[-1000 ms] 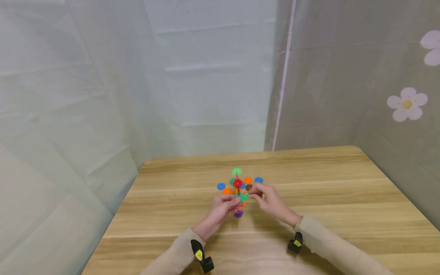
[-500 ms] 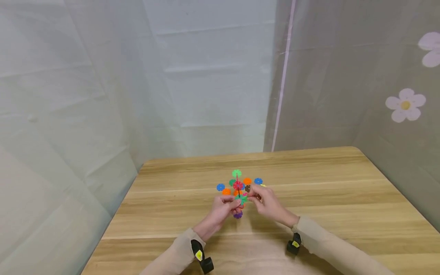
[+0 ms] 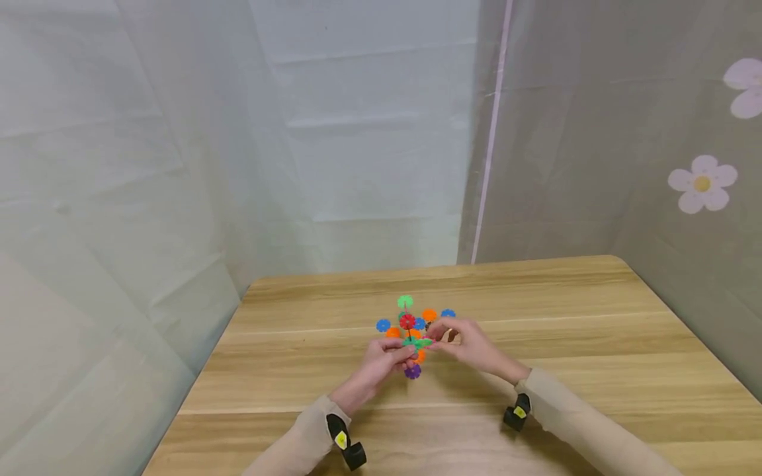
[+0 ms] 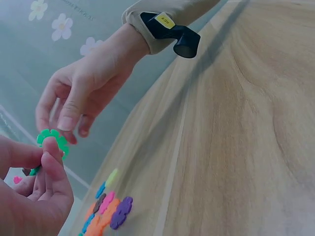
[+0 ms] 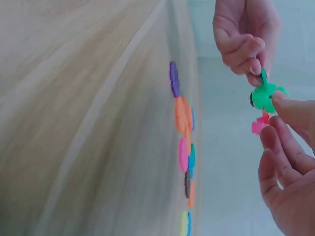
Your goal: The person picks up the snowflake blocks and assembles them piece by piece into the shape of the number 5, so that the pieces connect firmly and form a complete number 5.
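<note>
My left hand (image 3: 381,363) pinches a green flower-shaped plastic disc (image 3: 411,342), part of a small joined piece. From it rise a dark disc, a red disc (image 3: 407,322) and a light green disc (image 3: 405,301). The right hand (image 3: 470,345) is on the right side of the piece, its thumb and fingertips at the edge of a brighter green disc (image 5: 265,97). A pink disc (image 5: 257,126) shows just below that one in the right wrist view. The left thumb and fingers partly cover the pinched disc.
More flower discs lie on the wooden table (image 3: 286,390) behind and below the hands: blue (image 3: 383,325), orange (image 3: 429,315), purple (image 3: 413,371) and others. A pale curtain (image 3: 369,145) hangs behind the table's far edge.
The joined piece has tilted, its light green top shifting slightly left. The green disc by the right fingertips has turned more edge-on, and the right hand has moved slightly right.
</note>
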### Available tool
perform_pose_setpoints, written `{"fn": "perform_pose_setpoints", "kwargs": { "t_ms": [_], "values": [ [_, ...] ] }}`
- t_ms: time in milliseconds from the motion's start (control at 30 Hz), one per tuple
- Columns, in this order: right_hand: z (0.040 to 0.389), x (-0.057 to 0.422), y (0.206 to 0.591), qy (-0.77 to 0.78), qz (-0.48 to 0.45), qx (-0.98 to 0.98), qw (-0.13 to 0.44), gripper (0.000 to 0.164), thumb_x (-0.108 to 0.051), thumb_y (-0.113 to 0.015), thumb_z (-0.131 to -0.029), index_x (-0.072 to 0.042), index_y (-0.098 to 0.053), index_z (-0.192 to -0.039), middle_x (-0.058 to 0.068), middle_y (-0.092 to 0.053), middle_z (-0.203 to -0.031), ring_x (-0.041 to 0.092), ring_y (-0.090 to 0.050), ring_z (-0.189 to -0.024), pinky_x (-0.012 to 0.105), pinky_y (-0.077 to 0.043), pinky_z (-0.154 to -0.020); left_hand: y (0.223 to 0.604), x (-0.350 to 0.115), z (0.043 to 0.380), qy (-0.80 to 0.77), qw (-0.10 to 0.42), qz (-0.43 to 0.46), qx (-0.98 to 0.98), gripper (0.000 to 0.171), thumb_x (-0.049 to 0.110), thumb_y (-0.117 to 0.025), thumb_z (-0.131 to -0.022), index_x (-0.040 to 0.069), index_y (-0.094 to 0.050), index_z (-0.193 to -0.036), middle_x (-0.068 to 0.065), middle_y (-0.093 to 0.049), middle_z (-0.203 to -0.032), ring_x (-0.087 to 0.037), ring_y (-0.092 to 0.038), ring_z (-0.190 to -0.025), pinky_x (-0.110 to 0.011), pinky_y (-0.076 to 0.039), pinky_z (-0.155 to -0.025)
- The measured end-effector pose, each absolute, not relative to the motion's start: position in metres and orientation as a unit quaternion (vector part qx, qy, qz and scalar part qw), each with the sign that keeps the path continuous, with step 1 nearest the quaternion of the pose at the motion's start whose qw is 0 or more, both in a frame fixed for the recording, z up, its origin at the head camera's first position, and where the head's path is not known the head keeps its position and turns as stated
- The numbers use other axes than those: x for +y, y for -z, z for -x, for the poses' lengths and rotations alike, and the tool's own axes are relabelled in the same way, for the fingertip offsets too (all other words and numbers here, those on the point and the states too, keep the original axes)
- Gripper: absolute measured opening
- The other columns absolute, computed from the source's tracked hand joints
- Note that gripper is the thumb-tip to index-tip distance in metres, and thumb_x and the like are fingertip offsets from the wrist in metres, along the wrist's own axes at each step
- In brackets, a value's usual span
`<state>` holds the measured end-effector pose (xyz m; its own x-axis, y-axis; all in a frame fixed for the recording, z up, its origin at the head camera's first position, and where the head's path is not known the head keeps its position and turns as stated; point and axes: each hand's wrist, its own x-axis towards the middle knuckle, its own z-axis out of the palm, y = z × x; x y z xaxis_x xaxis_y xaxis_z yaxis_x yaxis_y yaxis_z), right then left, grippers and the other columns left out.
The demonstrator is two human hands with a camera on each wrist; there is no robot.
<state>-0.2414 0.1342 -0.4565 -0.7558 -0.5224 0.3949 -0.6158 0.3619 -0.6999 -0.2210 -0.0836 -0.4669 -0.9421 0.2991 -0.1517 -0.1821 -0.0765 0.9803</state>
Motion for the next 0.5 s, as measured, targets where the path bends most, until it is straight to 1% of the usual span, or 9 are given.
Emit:
{"fn": "perform_pose_setpoints", "kwargs": {
  "t_ms": [167,267,400,500],
  "values": [
    [0.244,0.140,0.462,-0.423,-0.334,-0.842,0.017,0.014,-0.003,-0.068,-0.087,-0.008,-0.071,-0.099,0.006,-0.071,-0.095,0.008,-0.061,-0.082,0.023,-0.053,-0.067,0.473,-0.088,0.222,-0.740,0.156,-0.039,0.653,0.016,0.006,-0.064,-0.091,-0.009,-0.064,-0.098,0.003,-0.068,-0.074,-0.005,-0.063,-0.066,-0.018,-0.054,-0.067],
    [0.246,0.141,0.465,-0.403,-0.330,-0.854,-0.009,0.016,0.000,-0.065,-0.088,-0.004,-0.070,-0.103,0.010,-0.071,-0.098,0.011,-0.061,-0.084,0.022,-0.054,-0.069,0.475,-0.092,0.221,-0.742,0.152,-0.057,0.650,0.017,0.009,-0.065,-0.091,-0.006,-0.066,-0.097,0.002,-0.070,-0.077,-0.005,-0.064,-0.068,-0.017,-0.055,-0.067],
    [0.250,0.142,0.470,-0.374,-0.325,-0.868,-0.030,0.021,-0.001,-0.063,-0.089,-0.002,-0.069,-0.109,0.010,-0.071,-0.099,0.009,-0.059,-0.081,0.019,-0.052,-0.069,0.475,-0.094,0.222,-0.745,0.155,-0.065,0.646,0.015,0.012,-0.067,-0.090,-0.003,-0.067,-0.094,0.003,-0.070,-0.076,-0.004,-0.064,-0.069,-0.016,-0.055,-0.067],
    [0.251,0.141,0.473,-0.354,-0.324,-0.876,-0.044,0.026,-0.001,-0.061,-0.090,-0.001,-0.067,-0.116,0.009,-0.070,-0.100,0.005,-0.056,-0.076,0.018,-0.051,-0.065,0.476,-0.092,0.224,-0.742,0.160,-0.042,0.649,0.013,0.008,-0.065,-0.091,-0.004,-0.066,-0.095,0.003,-0.069,-0.074,-0.005,-0.064,-0.068,-0.016,-0.054,-0.068]
  ]
}}
